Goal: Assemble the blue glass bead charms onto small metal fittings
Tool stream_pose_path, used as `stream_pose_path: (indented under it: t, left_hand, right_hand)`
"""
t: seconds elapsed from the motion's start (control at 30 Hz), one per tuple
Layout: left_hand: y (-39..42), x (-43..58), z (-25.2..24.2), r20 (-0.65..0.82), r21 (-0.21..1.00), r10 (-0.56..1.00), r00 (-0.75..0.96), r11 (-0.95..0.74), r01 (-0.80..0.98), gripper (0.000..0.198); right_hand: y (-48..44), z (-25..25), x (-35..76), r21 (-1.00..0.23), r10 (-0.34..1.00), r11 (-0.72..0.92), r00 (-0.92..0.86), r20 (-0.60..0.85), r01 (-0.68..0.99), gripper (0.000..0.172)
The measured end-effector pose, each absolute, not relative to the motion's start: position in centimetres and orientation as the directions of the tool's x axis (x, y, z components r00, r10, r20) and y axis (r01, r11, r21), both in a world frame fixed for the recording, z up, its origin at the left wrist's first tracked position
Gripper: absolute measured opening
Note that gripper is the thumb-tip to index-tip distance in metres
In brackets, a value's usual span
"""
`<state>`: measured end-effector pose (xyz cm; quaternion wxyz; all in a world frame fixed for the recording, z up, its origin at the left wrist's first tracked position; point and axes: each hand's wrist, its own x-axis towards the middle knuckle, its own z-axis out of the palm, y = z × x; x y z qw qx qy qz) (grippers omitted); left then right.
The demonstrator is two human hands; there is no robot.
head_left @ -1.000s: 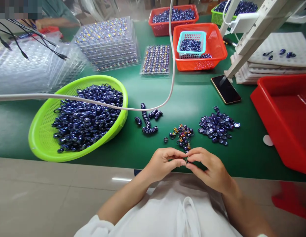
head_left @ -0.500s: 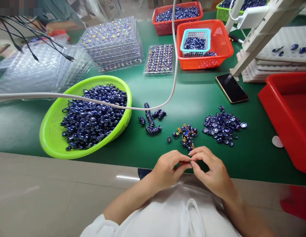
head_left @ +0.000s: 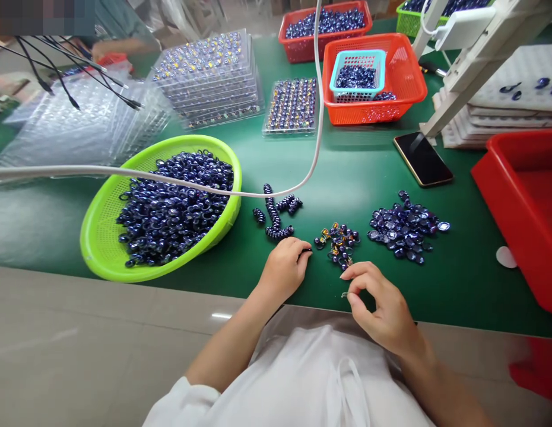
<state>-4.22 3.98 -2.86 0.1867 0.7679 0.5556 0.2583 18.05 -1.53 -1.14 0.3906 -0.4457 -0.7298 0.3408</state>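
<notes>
My left hand [head_left: 284, 268] rests on the green table with its fingers curled around a small dark piece near the loose stacks of dark blue rings [head_left: 276, 212]. My right hand [head_left: 379, 303] pinches a tiny metal piece between thumb and forefinger, just below a small pile of blue and gold parts [head_left: 338, 242]. To the right lies a heap of flat purple stones [head_left: 405, 225]. A lime green basket [head_left: 102, 249] full of dark blue rings stands at the left.
A white cable [head_left: 316, 118] loops across the table. Clear trays of finished pieces [head_left: 205, 77] stand at the back, with orange baskets [head_left: 400, 89], a phone [head_left: 422, 159], a white stand [head_left: 476, 59] and a red bin [head_left: 516, 201] at the right. Another person's sleeve shows at far left.
My hands were joined at the table edge; now the left hand has moved up and left toward the ring stacks, while the right stays pinching its small piece.
</notes>
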Motion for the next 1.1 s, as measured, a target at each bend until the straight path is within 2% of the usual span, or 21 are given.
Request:
stream_pose_path:
  t: [0.2,0.3,0.4,0.6,0.73,0.87,1.1]
  left_hand:
    - [3.4,-4.6,-1.4,0.231,0.640,0.961,0.155,-0.270,0.719,0.012]
    - [2.7,-3.8,-0.2,0.110,0.785,0.985,0.135,-0.170,0.596,0.010]
    - [2.1,-2.6,0.7,-0.058,0.893,0.968,0.244,-0.059,0.445,0.011]
    - [2.2,-1.7,1.3,-0.171,0.942,0.909,0.380,0.038,0.334,0.013]
    - [2.1,-1.4,0.9,-0.136,0.965,0.919,0.370,0.038,0.261,0.020]
    - [1.5,-1.0,0.2,-0.067,0.969,0.942,0.330,-0.018,0.247,0.019]
    - [0.7,-0.9,-1.3,0.118,0.927,0.941,0.316,-0.218,0.305,0.018]
  right_hand:
    - [-1.6,-1.3,18.5,-0.839,0.920,0.364,-0.296,0.257,0.405,0.017]
    - [-1.3,-1.0,18.2,-0.804,0.883,0.457,-0.301,0.359,0.380,0.020]
    - [-0.9,-0.7,17.7,-0.739,0.815,0.571,-0.355,0.457,0.358,0.027]
    - [-0.5,-0.6,17.8,-0.642,0.774,0.631,-0.403,0.488,0.435,0.029]
    - [-0.9,-1.0,18.1,-0.641,0.782,0.623,-0.375,0.498,0.448,0.028]
    - [-1.4,-1.1,17.8,-0.702,0.824,0.567,-0.294,0.485,0.431,0.024]
    - [-2.1,-1.1,17.4,-0.881,0.940,0.339,-0.152,0.304,0.329,0.015]
